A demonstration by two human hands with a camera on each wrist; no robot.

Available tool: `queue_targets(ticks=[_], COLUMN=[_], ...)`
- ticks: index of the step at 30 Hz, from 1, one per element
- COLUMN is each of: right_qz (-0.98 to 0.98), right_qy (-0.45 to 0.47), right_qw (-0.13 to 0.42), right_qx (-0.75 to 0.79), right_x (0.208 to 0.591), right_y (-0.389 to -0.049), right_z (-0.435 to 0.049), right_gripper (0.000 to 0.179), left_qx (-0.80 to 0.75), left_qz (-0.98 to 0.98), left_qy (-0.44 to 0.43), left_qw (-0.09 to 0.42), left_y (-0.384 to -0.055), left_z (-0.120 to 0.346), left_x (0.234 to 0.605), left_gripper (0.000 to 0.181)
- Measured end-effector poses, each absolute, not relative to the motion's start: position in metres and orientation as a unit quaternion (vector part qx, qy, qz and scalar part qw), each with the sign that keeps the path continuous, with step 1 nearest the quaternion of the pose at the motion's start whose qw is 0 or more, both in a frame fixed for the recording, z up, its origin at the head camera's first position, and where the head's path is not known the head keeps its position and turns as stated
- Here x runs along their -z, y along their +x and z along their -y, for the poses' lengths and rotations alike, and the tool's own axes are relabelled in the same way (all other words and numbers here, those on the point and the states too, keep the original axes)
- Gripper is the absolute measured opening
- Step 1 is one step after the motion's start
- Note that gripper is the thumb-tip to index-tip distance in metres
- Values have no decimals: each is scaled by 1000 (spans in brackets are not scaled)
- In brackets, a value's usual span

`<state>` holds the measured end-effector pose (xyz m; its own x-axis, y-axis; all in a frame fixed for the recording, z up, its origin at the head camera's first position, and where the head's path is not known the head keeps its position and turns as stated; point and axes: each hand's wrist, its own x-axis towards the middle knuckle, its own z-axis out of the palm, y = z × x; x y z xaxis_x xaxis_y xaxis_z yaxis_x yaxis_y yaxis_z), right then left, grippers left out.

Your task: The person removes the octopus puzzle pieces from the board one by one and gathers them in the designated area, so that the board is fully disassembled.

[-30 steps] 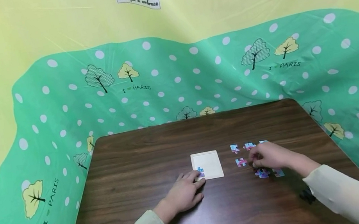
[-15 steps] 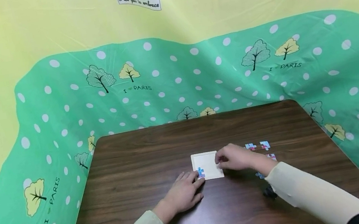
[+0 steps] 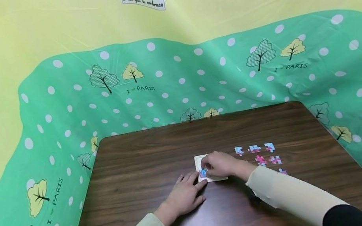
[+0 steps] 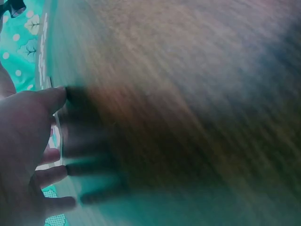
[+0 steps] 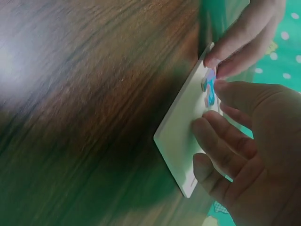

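A small white square puzzle tray (image 3: 198,161) lies on the dark wooden table, with blue and purple jigsaw pieces (image 3: 203,173) in its near left corner. My left hand (image 3: 184,194) rests with spread fingers at that corner, its fingertips on the tray's edge. Above the tray, my right hand (image 3: 223,164) pinches a jigsaw piece (image 5: 210,92) between thumb and fingers, down near the left hand's fingertips. The right hand covers much of the tray in the head view. The left wrist view shows the left hand (image 4: 28,141) with straight fingers.
Several loose jigsaw pieces (image 3: 261,160) lie in rows right of the tray, partly hidden by the right forearm. The wooden table (image 3: 144,151) ends at a green and yellow patterned cloth (image 3: 168,79) hanging behind and at the sides.
My right hand has moved left from the loose pieces, over the tray's right edge, to its near left corner. The left hand has stayed in place.
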<state>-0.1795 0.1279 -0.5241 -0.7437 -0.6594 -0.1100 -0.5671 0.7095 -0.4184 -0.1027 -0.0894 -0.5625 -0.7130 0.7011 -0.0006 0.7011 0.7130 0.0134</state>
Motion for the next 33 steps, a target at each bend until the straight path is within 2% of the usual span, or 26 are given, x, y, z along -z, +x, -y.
queue_targets(ticks=[11,22,33], right_qz=[-923,-927,-925], right_qy=[-318,-313,-292], right_qw=[129,107,123], right_qx=[173,177,210], right_x=[531,537,539], right_y=[-181,-181,-180], right_z=[-122,-123,-122], right_gripper=[26,20,22], left_qx=[-6,-21,-33], left_qz=[-922,-921,-924], left_qy=[385,385,378], left_qw=[43,53,57], left_y=[-104,-103,-101], left_z=[95,96,96], left_x=[557,553,553], left_gripper=[60,59,59])
